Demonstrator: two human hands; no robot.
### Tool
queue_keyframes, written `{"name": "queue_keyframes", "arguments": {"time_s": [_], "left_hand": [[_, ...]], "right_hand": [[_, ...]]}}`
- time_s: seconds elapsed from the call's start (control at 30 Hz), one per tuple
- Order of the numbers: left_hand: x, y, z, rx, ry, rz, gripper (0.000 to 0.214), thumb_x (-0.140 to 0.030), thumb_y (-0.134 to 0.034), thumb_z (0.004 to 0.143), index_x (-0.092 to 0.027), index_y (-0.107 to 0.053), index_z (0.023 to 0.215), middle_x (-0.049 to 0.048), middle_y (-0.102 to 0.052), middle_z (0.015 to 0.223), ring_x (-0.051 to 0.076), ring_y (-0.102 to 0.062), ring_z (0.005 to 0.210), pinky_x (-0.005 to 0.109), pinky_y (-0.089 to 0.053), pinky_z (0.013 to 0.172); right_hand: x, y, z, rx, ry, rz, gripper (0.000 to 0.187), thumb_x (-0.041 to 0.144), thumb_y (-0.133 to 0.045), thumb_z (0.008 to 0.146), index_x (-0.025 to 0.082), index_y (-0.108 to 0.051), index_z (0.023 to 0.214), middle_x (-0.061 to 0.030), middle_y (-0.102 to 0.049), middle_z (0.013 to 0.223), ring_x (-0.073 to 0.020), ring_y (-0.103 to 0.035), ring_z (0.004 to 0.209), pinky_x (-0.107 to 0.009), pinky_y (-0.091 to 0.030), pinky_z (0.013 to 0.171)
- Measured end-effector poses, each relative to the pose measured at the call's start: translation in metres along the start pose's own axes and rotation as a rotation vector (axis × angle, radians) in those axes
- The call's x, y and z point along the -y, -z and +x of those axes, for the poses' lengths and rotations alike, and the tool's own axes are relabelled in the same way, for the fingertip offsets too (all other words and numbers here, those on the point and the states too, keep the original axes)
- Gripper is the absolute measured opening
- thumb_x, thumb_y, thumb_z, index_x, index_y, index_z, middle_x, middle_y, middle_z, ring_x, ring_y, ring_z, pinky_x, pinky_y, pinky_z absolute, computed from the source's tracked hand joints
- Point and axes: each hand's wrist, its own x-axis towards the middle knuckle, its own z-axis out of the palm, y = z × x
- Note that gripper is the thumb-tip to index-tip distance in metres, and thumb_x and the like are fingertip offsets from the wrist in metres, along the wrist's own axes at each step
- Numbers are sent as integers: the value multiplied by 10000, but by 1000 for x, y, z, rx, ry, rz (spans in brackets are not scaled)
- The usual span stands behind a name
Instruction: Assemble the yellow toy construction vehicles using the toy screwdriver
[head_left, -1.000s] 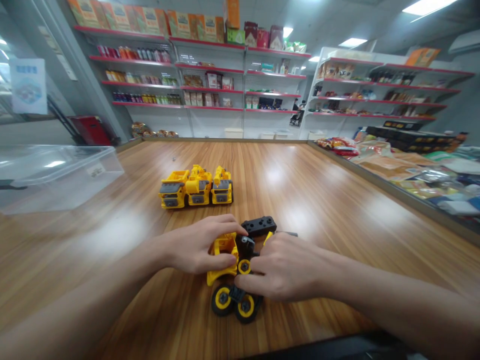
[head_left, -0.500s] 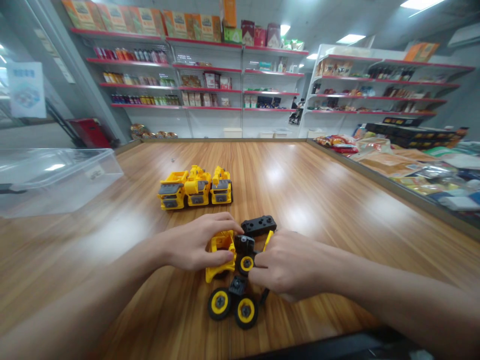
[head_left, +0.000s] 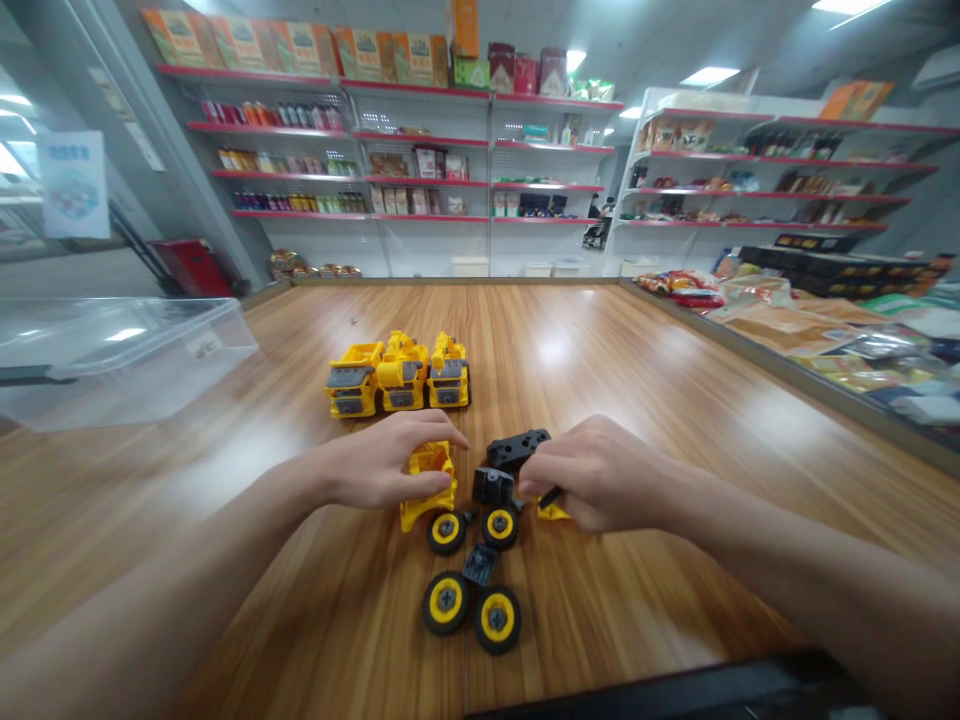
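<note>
My left hand point(head_left: 397, 458) is curled around a yellow toy truck body point(head_left: 429, 490), thumb in front and fingers over its far side. My right hand point(head_left: 600, 475) is closed, and a thin black stick-like piece point(head_left: 551, 497) pokes out from its fingers. Under that hand a yellow part point(head_left: 553, 511) shows partly. Between the hands lies a dark grey block point(head_left: 493, 486), with a long black chassis piece point(head_left: 517, 450) behind it. Nearer me are two small yellow-hubbed wheels point(head_left: 500, 526) and a grey axle block point(head_left: 480, 565) with two larger wheels point(head_left: 497, 619).
Three yellow toy trucks point(head_left: 402, 373) stand in a row beyond my left hand. A clear plastic bin point(head_left: 150, 370) is at the left. Packaged goods point(head_left: 795, 320) lie beyond the table's right edge. A black edge point(head_left: 675, 690) shows at the bottom.
My left hand and the yellow body have shifted left and away, uncovering a small wheel. My right hand has moved right and away. The yellow part beside it now sits lower, beneath the fingers.
</note>
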Motion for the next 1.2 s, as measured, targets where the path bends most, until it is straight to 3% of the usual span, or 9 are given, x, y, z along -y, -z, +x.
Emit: {"name": "queue_keyframes", "arguments": {"time_s": [0.13, 0.23, 0.37, 0.53, 0.7, 0.9, 1.03, 1.2], "left_hand": [[0, 0, 0, 16, -2, 12, 386, -336, -564, 886, -232, -584, 1257, 76, -604, 1219, 266, -584, 1130, 368, -414, 1019], [-2, 0, 1, 34, -21, 17, 378, -335, -559, 887, -212, -588, 1244, 88, -594, 1223, 266, -579, 1134, 364, -419, 1013], [-6, 0, 1, 34, -19, 20, 397, -373, -566, 888, -203, -591, 1245, 93, -591, 1207, 264, -581, 1121, 367, -427, 1003], [-12, -2, 1, 35, -14, 30, 464, -479, -568, 880, -205, -594, 1254, 102, -578, 1215, 271, -580, 1110, 380, -437, 992], [-14, -6, 3, 26, -24, 50, 521, -504, -570, 874, -201, -562, 1298, 111, -564, 1212, 270, -566, 1121, 384, -438, 999], [-17, -6, 5, -7, -47, 50, 506, -498, -590, 864, -227, -561, 1290, 101, -562, 1194, 260, -571, 1088, 391, -455, 973], [-19, -13, 7, -77, -84, 53, 452, -454, -621, 855, -204, -588, 1230, 105, -577, 1165, 253, -571, 1069, 385, -462, 952], [-17, -19, 10, -175, -127, 61, 357, -393, -580, 902, -188, -591, 1193, 101, -608, 1116, 235, -576, 1046, 379, -469, 932]], "right_hand": [[-27, -7, -5, -182, -186, 102, 133, 191, -568, 919, 161, -698, 917, -39, -739, 845, -125, -655, 727, -230, -428, 648], [-39, -7, -7, -186, -334, 18, 157, 276, -618, 922, 161, -722, 897, -46, -731, 827, -137, -652, 741, -236, -424, 665], [-36, -1, -7, -183, -395, -67, 157, 256, -610, 918, 165, -730, 871, -50, -727, 817, -157, -646, 736, -255, -386, 642], [-12, -2, 0, -131, -354, -157, 163, 169, -576, 903, 200, -705, 997, -29, -733, 911, -157, -660, 784, -251, -369, 630], [6, -12, 10, 34, -272, -260, 314, 127, -539, 916, 218, -607, 1209, -46, -709, 1086, -152, -656, 751, -259, -286, 523], [5, -13, 16, 148, -296, -348, 255, 119, -534, 918, 206, -604, 1147, -41, -712, 987, -180, -662, 713, -295, -160, 487], [0, -11, 15, 177, -277, -360, 230, 134, -534, 918, 209, -614, 1120, -42, -701, 960, -188, -669, 739, -305, -145, 495], [-7, -7, 13, 147, -289, -364, 254, 288, -644, 876, 228, -626, 1123, -25, -680, 976, -177, -656, 722, -282, -173, 499]]}}
